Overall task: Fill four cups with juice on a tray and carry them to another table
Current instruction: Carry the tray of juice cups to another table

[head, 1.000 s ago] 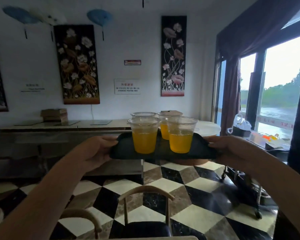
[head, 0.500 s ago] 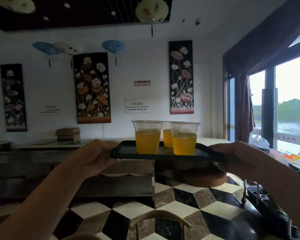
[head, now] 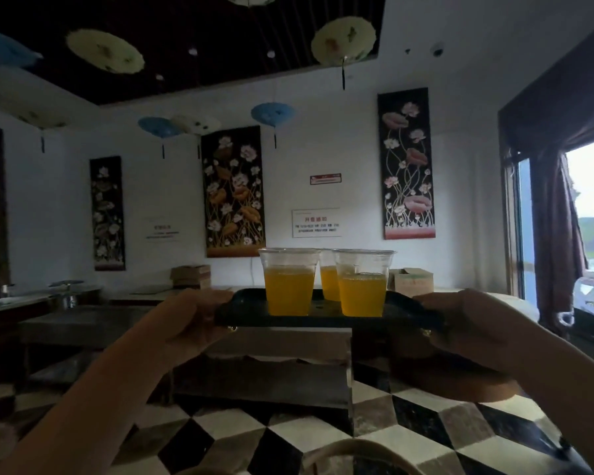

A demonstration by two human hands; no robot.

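Gripping tray [head: 405, 308] level: left hand [head: 189, 320] and right hand [head: 474, 323] curled on ends | juice cups [head: 288, 282] upright

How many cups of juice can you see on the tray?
3. One cup stands front left on the tray, one cup front right, and one cup peeks out behind, between them. A fourth may be hidden behind.

1. Left hand [head: 189, 320]: bare, no glove, ring or watch showing.
2. Left forearm [head: 93, 399]: bare to the frame edge at seven o'clock; no sleeve in sight.
3. Right hand [head: 474, 323]: bare, unadorned.
4. Right forearm [head: 563, 382]: bare to the edge at four o'clock.
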